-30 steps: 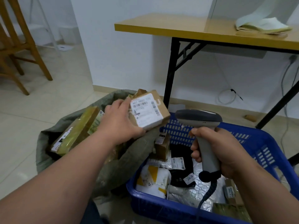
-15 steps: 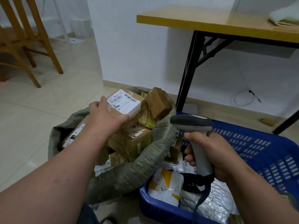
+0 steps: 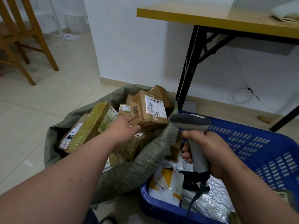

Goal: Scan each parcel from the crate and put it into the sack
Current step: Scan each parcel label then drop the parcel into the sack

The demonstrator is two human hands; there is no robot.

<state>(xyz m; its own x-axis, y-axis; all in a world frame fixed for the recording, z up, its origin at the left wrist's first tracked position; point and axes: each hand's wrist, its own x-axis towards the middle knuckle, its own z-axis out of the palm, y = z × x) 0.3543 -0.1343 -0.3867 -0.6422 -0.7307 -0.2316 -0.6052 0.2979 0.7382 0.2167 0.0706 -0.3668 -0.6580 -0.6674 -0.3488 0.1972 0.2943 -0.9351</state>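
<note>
A grey-green woven sack [image 3: 137,167] stands on the floor, piled with several cardboard parcels. On top lies a brown box with a white barcode label [image 3: 149,110], tilted on its side. My left hand [image 3: 124,129] reaches into the sack with fingers straight, its tips touching that box's lower left corner. My right hand [image 3: 212,152] grips the handle of a grey barcode scanner [image 3: 190,121] over the blue plastic crate [image 3: 258,143]. Inside the crate lie a white and yellow mailer [image 3: 165,186] and silver bubble mailers [image 3: 212,206].
A yellow-topped table [image 3: 210,15] on black folding legs [image 3: 187,65] stands behind the crate against the white wall. A wooden chair [image 3: 24,38] is at the far left. A white cable [image 3: 241,97] lies on the tiled floor under the table.
My left hand carried the labelled box from above the crate to the sack and set it on the pile; its fingers have straightened off it. The scanner hand stayed put.
</note>
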